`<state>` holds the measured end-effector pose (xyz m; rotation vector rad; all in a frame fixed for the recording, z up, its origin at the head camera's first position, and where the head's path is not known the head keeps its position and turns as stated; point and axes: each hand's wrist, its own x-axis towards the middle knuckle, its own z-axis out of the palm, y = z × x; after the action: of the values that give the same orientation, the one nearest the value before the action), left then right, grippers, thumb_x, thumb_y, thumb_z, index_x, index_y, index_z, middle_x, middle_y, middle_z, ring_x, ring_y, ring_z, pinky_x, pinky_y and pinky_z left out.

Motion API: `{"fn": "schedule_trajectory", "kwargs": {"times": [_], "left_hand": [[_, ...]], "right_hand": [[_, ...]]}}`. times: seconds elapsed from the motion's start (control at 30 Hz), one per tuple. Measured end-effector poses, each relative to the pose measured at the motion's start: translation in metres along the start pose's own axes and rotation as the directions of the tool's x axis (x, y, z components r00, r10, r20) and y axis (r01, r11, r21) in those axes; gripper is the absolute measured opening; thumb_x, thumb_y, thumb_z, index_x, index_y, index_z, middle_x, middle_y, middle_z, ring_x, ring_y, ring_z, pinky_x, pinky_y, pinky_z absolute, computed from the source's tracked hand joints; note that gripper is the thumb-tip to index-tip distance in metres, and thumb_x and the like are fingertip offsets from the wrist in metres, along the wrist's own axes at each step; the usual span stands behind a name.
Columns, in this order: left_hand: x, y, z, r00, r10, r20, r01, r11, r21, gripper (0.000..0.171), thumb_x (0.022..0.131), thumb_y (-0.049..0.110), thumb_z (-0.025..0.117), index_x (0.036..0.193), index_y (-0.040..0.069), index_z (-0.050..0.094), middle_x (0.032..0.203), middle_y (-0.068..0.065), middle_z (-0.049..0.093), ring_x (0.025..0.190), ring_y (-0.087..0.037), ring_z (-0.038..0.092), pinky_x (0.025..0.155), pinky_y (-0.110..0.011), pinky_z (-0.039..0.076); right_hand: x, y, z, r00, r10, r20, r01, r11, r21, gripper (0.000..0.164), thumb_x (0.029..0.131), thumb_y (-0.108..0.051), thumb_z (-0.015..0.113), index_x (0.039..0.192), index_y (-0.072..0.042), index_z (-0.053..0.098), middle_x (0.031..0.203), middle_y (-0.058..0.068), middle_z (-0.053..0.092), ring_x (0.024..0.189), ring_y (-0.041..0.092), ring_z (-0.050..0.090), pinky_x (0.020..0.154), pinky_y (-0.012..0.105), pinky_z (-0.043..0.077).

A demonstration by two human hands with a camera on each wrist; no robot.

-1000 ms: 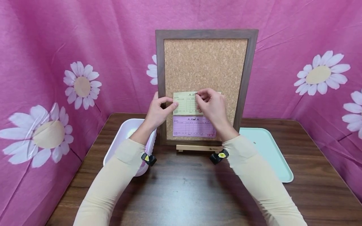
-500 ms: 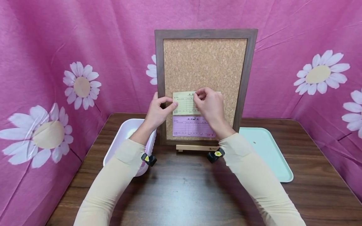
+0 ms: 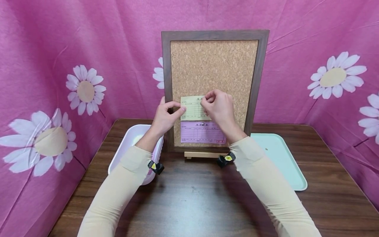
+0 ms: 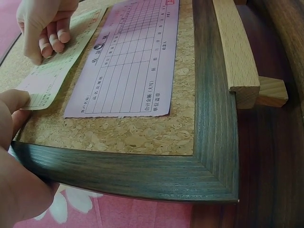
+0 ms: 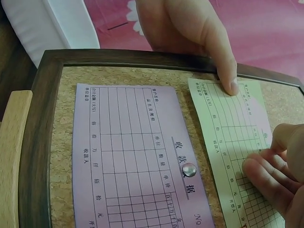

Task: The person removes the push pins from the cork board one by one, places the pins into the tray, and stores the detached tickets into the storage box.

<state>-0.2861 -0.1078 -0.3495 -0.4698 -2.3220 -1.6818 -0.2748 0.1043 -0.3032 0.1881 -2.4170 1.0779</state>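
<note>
A framed corkboard [image 3: 214, 69] stands upright on a small wooden easel [image 3: 204, 154]. A purple receipt slip [image 3: 202, 133] is pinned low on it by a silver push pin [image 5: 189, 170]. Just above lies a pale yellow receipt slip [image 3: 190, 108], flat against the cork. My left hand [image 3: 165, 117] holds that slip's left edge with thumb and finger, its other fingers reaching behind the frame. At the slip's top middle, my right hand [image 3: 220, 107] pinches a push pin, which the fingertips now hide. The slip's right part is mostly behind this hand.
A lavender basket [image 3: 136, 135] stands left of the board, partly under my left forearm. On the right lies a mint green tray [image 3: 281, 161] with a tiny brown speck on it. A pink flowered cloth [image 3: 124, 49] hangs behind the wooden table [image 3: 189, 197].
My right hand has shifted slightly left and up at the yellow slip's top. The pin head that showed a second ago is now covered by the fingers. The left hand has stayed put.
</note>
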Motion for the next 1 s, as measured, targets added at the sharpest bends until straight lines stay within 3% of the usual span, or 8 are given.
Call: {"fn": "schedule_trajectory", "kwargs": {"times": [0.17,0.47,0.77,1.0], "left_hand": [[-0.0018,0.0015,0.0004,1.000,-0.011,-0.001,0.011,1.000,0.000,0.025,0.097,0.020,0.079,0.109,-0.002,0.079,0.155,-0.026,0.057,0.169,-0.037,0.009,0.136,-0.057,0.011],[-0.0018,0.0008,0.0006,1.000,-0.006,-0.007,0.006,1.000,-0.002,0.024,0.097,0.019,0.079,0.107,-0.003,0.079,0.147,-0.024,0.064,0.168,-0.037,0.012,0.136,-0.057,0.012],[-0.0015,-0.0002,0.0006,1.000,-0.015,-0.006,0.015,1.000,-0.003,0.024,0.098,0.020,0.079,0.107,-0.002,0.079,0.144,-0.023,0.067,0.169,-0.036,0.010,0.136,-0.057,0.012],[-0.0024,0.0006,0.0005,1.000,-0.006,-0.007,0.006,1.000,0.003,0.023,0.097,0.019,0.079,0.108,-0.002,0.080,0.136,-0.022,0.072,0.169,-0.038,0.011,0.137,-0.055,0.011]], "right_hand": [[0.0007,0.0020,-0.0008,1.000,0.013,0.017,-0.014,0.998,0.060,0.013,0.095,-0.011,0.069,0.099,-0.001,0.076,0.081,0.014,0.080,0.052,0.008,0.063,0.048,0.014,0.046],[0.0007,0.0038,-0.0014,1.000,0.007,0.020,-0.009,0.995,0.102,0.011,0.094,-0.009,0.068,0.096,-0.001,0.075,0.079,0.015,0.079,0.049,0.004,0.062,0.047,0.013,0.047],[0.0001,0.0055,-0.0011,0.999,0.026,0.043,-0.031,0.991,0.129,0.012,0.095,-0.009,0.067,0.099,0.000,0.075,0.083,0.016,0.079,0.060,0.026,0.075,0.048,0.015,0.051],[0.0003,0.0069,-0.0014,0.999,0.027,0.046,-0.032,0.992,0.122,0.012,0.095,-0.009,0.067,0.099,-0.001,0.075,0.083,0.015,0.079,0.058,0.018,0.072,0.050,0.014,0.051]]}}
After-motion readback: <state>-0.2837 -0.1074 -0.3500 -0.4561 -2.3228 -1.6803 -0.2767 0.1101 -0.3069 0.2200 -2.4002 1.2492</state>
